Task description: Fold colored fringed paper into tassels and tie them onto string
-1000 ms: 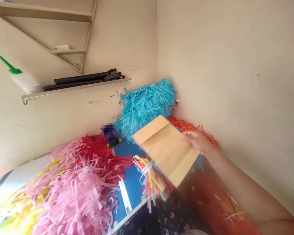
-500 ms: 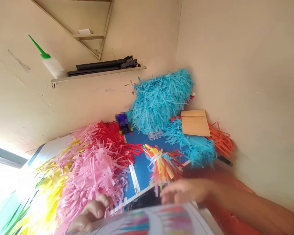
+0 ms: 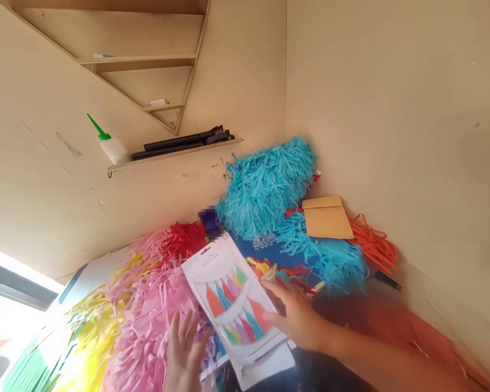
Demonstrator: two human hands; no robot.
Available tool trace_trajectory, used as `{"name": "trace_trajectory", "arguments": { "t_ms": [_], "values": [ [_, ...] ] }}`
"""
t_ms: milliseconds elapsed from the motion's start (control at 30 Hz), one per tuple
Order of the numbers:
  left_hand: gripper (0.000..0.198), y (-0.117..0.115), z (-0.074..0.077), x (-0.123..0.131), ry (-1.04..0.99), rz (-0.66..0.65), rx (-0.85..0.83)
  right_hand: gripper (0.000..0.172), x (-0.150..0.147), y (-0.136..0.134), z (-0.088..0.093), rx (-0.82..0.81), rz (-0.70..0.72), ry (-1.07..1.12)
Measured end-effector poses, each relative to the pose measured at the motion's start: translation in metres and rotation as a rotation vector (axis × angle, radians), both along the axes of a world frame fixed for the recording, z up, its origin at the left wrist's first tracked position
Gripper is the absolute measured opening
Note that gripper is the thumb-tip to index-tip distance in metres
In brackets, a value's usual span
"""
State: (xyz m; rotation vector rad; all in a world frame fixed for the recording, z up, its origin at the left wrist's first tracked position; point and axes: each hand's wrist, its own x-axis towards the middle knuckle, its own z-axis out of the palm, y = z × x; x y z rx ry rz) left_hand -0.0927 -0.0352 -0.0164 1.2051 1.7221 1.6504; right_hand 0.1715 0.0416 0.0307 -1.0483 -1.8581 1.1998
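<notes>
While a person bends over a blue surface (image 3: 278, 251), a long white card packet of paper tassel bunting (image 3: 228, 294) lies slantwise before them, its long axis running from the far end, near a pixelated dark-blue object (image 3: 210, 223), down toward the person's right. The right hand (image 3: 294, 321) is the nearer, reaching in from the right with its fingers spread over the packet's lower edge; whether it grips the card, I cannot tell. The left hand (image 3: 183, 354) stands open, fingers apart, just beside the packet's other long edge, over pink tissue-paper tassels (image 3: 147, 337). Beyond lie turquoise paper tassels (image 3: 265, 190) and a tan kraft envelope (image 3: 326, 218).
</notes>
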Motion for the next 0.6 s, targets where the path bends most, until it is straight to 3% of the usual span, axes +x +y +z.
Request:
{"name": "trace_trajectory", "arguments": {
  "t_ms": [100,200,300,367,500,600],
  "values": [
    [0.089,-0.011,-0.016,0.041,0.741,0.000,0.086,0.058,-0.012,0.001,-0.013,-0.033,-0.002,-0.044],
    [0.089,-0.015,-0.029,0.060,1.148,-0.146,0.118,0.054,-0.020,0.006,-0.024,-0.145,0.001,0.007],
    [0.090,-0.015,-0.051,0.060,1.281,-0.232,0.106,0.053,-0.024,0.011,-0.033,-0.260,0.008,0.057],
    [0.087,-0.015,-0.069,0.059,1.322,-0.262,0.104,0.050,-0.023,0.014,-0.034,-0.236,0.008,0.026],
    [0.091,-0.015,-0.095,0.061,1.309,-0.249,0.078,0.044,-0.022,0.028,-0.032,0.258,-0.063,-0.295],
    [0.079,-0.017,-0.100,0.065,1.311,-0.200,0.039,0.070,-0.024,0.045,-0.044,0.448,-0.062,-0.657]
  ]
}}
